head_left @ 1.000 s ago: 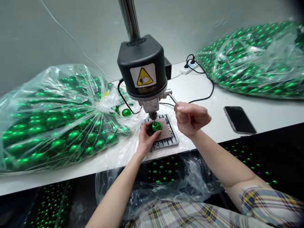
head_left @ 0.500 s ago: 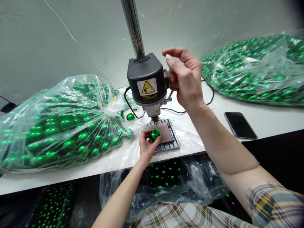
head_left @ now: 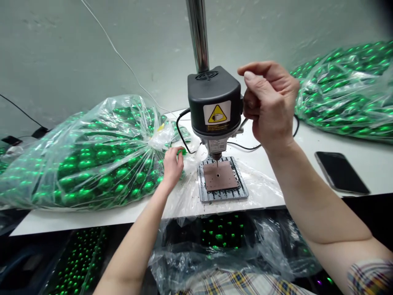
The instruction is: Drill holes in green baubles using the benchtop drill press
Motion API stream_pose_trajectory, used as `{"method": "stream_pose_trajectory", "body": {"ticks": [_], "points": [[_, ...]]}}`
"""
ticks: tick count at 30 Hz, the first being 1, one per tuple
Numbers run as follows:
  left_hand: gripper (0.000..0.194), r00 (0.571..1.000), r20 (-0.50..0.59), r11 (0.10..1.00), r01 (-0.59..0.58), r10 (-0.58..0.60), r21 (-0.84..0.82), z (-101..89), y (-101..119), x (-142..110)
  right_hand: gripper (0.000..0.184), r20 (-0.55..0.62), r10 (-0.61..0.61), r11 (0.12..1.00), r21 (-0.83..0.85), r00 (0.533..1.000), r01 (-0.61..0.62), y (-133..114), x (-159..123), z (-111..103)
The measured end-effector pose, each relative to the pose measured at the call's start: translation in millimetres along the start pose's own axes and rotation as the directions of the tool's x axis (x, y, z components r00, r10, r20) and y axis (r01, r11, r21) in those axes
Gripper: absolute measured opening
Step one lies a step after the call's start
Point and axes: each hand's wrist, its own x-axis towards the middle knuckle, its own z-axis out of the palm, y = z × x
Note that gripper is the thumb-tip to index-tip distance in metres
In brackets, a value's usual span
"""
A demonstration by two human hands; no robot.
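Note:
My left hand [head_left: 174, 166] is beside the knotted neck of the left bag, its fingers curled at a shiny green ball [head_left: 184, 151], mostly hidden behind the fingertips. My right hand [head_left: 272, 102] is raised at the right side of the small drill press [head_left: 215, 100], curled around its feed lever [head_left: 243, 123]; the lever's end is hidden in the palm. Below the drill bit [head_left: 217, 163] lies a brown board [head_left: 225, 180] with a small dark hole, on the grey slotted base [head_left: 202, 196]. Dark shavings are scattered over both.
A large clear bag of green balls [head_left: 104, 164] fills the left of the white table [head_left: 76, 219]; another bag [head_left: 344, 98] lies at the back right. A phone [head_left: 342, 172] rests near the right edge. Below the front edge is an open plastic bag [head_left: 270, 237] with green balls.
My left hand has moved left from the board to the ball near the bag; the ball it held under the bit is out of sight. My right hand stays at the lever. The view has shifted left.

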Motion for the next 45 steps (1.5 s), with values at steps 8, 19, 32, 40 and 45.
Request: {"method": "stream_pose_trajectory", "body": {"ticks": [8, 19, 32, 40, 45], "points": [[0.024, 0.941, 0.203, 0.956, 0.288, -0.27, -0.063, 37.2, -41.2, 73.1, 0.009, -0.001, -0.001, 1.0, -0.022, 1.0, 0.001, -7.3, -4.7, 1.9], [0.056, 0.903, 0.224, 0.519, 0.399, -0.368, -0.756, -29.0, 7.8, -12.3, 0.016, -0.008, -0.061, 0.997, 0.035, 0.998, 0.061, 4.1, 2.4, -0.3], [0.061, 0.9, 0.362, 0.569, 0.433, -0.241, -0.699, 56.3, 26.6, -62.8, 0.023, 0.044, -0.038, 0.998, -0.057, 0.998, 0.04, -1.7, -0.5, -0.9], [0.057, 0.946, 0.293, 0.814, 0.277, -0.138, -0.51, 73.7, 25.1, -61.8, 0.006, 0.032, -0.072, 0.994, 0.086, 0.997, 0.069, -8.3, -4.6, 3.3], [0.053, 0.975, 0.22, 0.893, 0.086, 0.015, -0.442, 81.2, 30.0, -66.1, 0.007, 0.033, -0.082, 0.988, 0.131, 0.996, 0.077, -10.1, -4.9, 4.4]]}}
